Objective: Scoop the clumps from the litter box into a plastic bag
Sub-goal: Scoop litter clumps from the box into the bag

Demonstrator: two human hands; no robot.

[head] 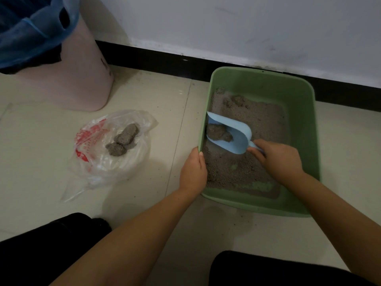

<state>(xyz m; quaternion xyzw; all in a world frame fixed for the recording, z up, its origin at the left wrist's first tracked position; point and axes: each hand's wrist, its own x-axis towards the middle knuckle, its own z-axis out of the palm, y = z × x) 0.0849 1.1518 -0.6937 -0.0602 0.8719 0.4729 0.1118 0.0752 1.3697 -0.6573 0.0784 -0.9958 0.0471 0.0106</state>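
risk: your scoop [228,135] carries a clump [219,133] near its open mouth, low inside the litter box [296,96] by the left wall. tip the mouth down on the way out and the clump likely slides back into the litter [261,124]. the bag [107,153] lies on the floor [165,100] well apart to the left, mouth slack, two clumps [123,139] already in it; a hurried carry could drop grit on the tile between.

pose: your right hand [278,159] reaches in from the near right, fingers curled round the scoop handle, knuckles up. your left hand [192,172] grips the box's near left rim, thumb inside against the wall; the other fingers are hidden, so i cannot tell their spread.
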